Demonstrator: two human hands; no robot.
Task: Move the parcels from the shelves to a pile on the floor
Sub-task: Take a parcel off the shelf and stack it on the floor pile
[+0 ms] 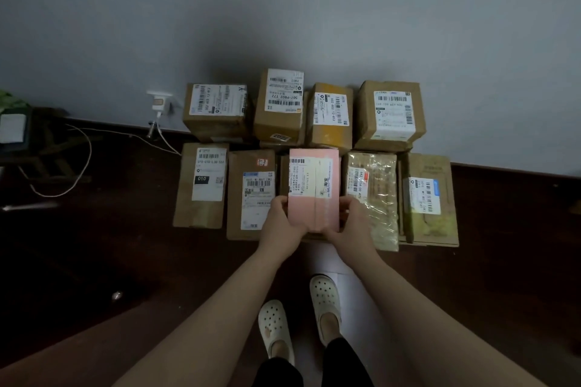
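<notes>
- Head view: left hand [280, 217] and right hand [354, 220] grip the pink parcel [314, 190] at its near end, fingers curled round its sides. It is in the front row on the floor [125, 245].
- Readable labels: "010" on the leftmost parcel [201, 187]; "507-P802 172", upside down, on a back box [278, 105].

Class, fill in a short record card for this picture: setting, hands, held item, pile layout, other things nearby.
Setting: dark floor beside a grey wall
Hands: left hand and right hand grip one parcel's sides
Held item: pink parcel with a white label, in the front row
Pile layout: two rows of labelled parcels; back row against the wall
Nearby: wall plug, white cable, pale clogs
</notes>
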